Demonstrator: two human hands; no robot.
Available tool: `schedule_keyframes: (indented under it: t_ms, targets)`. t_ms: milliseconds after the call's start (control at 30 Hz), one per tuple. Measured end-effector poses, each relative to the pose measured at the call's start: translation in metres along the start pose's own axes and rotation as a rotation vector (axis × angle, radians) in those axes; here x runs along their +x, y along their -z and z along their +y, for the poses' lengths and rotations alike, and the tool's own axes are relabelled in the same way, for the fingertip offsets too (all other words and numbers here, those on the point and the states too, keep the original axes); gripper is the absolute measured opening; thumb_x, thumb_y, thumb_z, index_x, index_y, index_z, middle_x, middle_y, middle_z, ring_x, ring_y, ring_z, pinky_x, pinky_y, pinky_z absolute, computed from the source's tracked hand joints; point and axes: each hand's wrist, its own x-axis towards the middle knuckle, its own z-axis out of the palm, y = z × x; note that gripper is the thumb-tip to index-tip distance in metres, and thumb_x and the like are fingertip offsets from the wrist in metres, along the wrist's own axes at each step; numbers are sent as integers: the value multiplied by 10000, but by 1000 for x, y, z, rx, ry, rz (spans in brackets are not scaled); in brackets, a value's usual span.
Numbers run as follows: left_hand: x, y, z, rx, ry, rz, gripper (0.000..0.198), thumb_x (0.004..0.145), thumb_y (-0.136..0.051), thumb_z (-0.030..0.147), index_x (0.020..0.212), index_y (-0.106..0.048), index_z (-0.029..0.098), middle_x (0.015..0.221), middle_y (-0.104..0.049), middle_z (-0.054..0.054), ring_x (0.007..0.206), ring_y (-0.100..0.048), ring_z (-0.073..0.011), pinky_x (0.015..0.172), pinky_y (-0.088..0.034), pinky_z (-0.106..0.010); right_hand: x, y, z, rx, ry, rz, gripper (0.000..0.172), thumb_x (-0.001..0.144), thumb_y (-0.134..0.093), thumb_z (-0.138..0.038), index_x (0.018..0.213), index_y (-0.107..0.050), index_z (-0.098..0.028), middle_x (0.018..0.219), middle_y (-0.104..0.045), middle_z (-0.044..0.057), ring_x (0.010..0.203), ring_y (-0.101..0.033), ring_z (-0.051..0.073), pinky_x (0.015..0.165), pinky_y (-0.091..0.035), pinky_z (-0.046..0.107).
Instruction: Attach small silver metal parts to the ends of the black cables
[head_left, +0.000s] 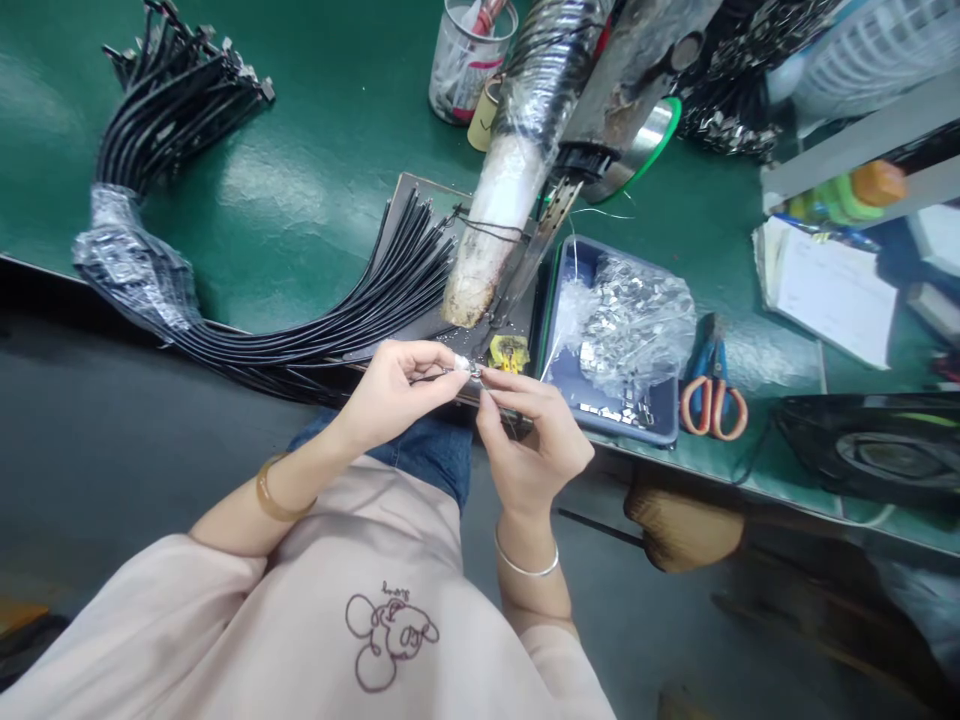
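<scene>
Head view: left hand [401,392] grip pinched closed on small connector [472,369], held at front edge of bench [285,200]. Right hand [536,425] fingertips nearly together at its other side; cannot tell if gripping. Progress, judged: this piece unfinished; many cables [300,346] fanned nearby, tips apparently bare, seemingly left. Tray [667,434]: clear bag [652,315] of metal pieces, some loose. Cup [437,88]: red item [489,15], pale bits.

Glossy green worktop [315,60], brightly lit; dim grey floor [150,440] below.
</scene>
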Motion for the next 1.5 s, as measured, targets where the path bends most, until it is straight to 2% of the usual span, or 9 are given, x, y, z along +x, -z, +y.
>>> schedule_keyframes:
  t_ms: [167,467,767,967,1500]
  targets:
    - [4,-4,1,-7,-3,53,104,690,-733,224,678,-730,121,683,-702,-27,624,-582,-105,599,-492,-206,2,-2,3,-93,80,4,208,855,-706,-58,932,-651,-244,950,-798,18,851,-775,157,778,-642,294]
    - [7,-7,4,10,0,111,120,677,-719,234,677,-719,114,640,-668,-19,580,-551,-88,536,-448,-182,8,-7,4,-129,77,19,236,857,-679,-40,926,-639,-262,976,-781,4,866,-759,149,787,-628,281]
    - [9,-6,8,15,-1,118,125,669,-725,238,631,-719,119,614,-660,-14,564,-537,-89,533,-449,-188,8,-11,4,-203,146,34,234,844,-680,-9,895,-627,-230,948,-790,22,828,-769,139,788,-632,242]
    - [8,-8,6,-6,-2,121,115,665,-714,220,669,-726,106,654,-676,-26,587,-558,-90,536,-469,-174,8,-11,4,-216,165,41,237,833,-688,6,885,-613,-212,925,-789,42,823,-765,135,787,-628,227]
    - [6,-11,9,85,-34,158,144,679,-684,252,684,-718,112,533,-492,31,501,-369,-54,442,-302,-168,12,-9,-1,-222,131,44,223,839,-713,-23,910,-637,-221,966,-774,25,828,-759,132,784,-634,233]
